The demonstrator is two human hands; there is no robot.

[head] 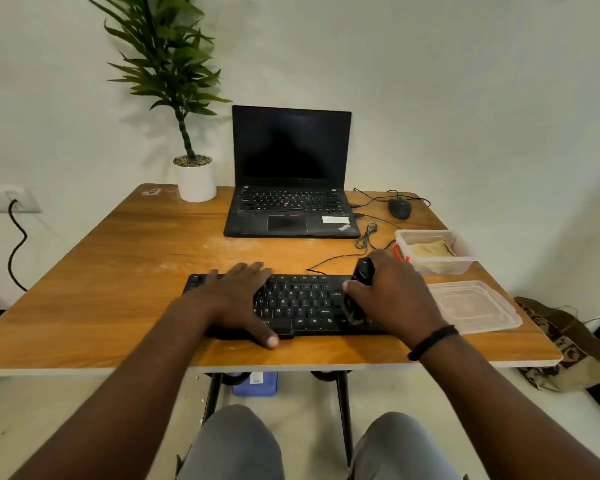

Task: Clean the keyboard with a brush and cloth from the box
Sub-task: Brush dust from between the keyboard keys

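A black keyboard (302, 304) lies on the wooden table near its front edge. My left hand (238, 299) rests flat on the keyboard's left half, fingers straight. My right hand (392, 299) grips a black brush (361, 282) by its handle, and the blurred bristles touch the keys at the keyboard's right end. To the right stands a clear plastic box (465, 263) holding a beige cloth (432, 250) and something red at its left side. The box's clear lid (471, 306) lies on the table in front of it.
An open black laptop (290, 188) sits at the back centre, a black mouse (399, 207) with cables to its right. A potted plant (196, 180) stands back left. The table edge (257, 368) is near me. A bag (565, 344) lies on the floor at right.
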